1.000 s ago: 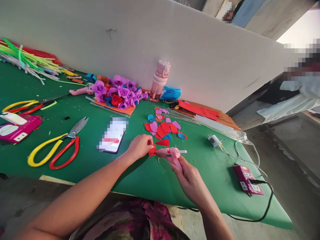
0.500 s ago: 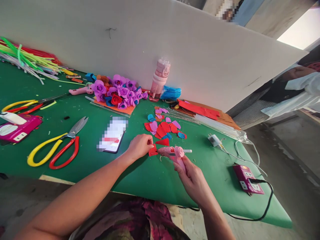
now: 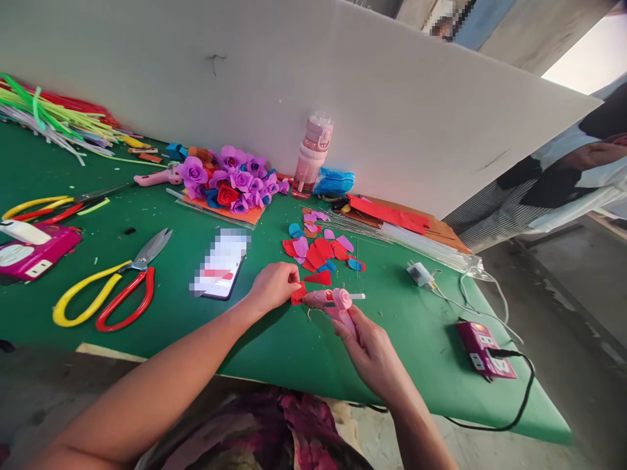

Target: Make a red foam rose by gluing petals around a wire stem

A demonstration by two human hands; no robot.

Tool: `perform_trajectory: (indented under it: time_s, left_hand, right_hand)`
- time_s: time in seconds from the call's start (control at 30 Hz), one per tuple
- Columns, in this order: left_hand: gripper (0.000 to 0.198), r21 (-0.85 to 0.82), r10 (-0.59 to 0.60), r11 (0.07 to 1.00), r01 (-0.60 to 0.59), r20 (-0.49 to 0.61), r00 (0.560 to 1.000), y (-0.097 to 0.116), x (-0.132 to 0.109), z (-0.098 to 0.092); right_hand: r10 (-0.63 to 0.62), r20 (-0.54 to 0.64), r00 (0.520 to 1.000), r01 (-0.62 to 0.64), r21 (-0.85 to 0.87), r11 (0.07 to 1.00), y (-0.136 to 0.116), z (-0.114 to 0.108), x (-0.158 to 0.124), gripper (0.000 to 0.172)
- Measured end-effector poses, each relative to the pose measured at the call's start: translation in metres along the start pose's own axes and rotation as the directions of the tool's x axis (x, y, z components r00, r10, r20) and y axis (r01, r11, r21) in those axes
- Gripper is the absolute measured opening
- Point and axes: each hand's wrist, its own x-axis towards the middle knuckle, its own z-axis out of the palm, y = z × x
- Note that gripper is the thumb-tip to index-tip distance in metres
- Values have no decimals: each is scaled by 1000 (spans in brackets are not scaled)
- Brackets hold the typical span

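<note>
Head view: the left hand [image 3: 274,288] has its grip pinched on a small, thin red piece [image 3: 297,297], which juts out at the fingertips, low over the green tabletop [image 3: 426,339]. Right of it, the right hand [image 3: 368,341] has its grip wrapped round the handle of a pink plastic glue gun [image 3: 334,299], nozzle at the red piece's right edge; whether they touch, I cannot tell. Around them, from the left, lie scissors with yellow and red handles [image 3: 122,279], a lit, dark-edged phone [image 3: 220,266] near the left wrist, a pointed red scrap [image 3: 318,279] just beyond the nozzle, scattered red, purple and blue petals [image 3: 323,249] behind that, a white plug adapter [image 3: 420,275], and a magenta socket block [image 3: 486,350].
</note>
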Motion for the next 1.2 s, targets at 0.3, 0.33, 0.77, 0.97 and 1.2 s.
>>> perform_trajectory:
  time_s: [0.3,0.33,0.77,0.97,1.2]
  left_hand:
    - [8,0,5,1000,-5,6,1000,1,-1,0]
    - [8,0,7,1000,-7,6,1000,1,-1,0]
    - [7,9,0,1000,0,10,1000,2,-1,-1]
    - [7,12,0,1000,0,8,1000,1,-1,-1]
    - [7,14,-17,1000,16,9,1000,2,-2,-2]
  right_hand:
    - [-8,-25,1000,8,-1,1000,-2,-4,-2,25]
    - [-13,-23,1000,13,1,1000,-3,-2,-1,25]
    - [28,-59,998,-29,-10,1000,7,-7,-3,28]
    - [-5,-47,999,6,14,1000,1,-2,-1,25]
    - [8,-64,998,-9,-6,1000,5,-3,-2,25]
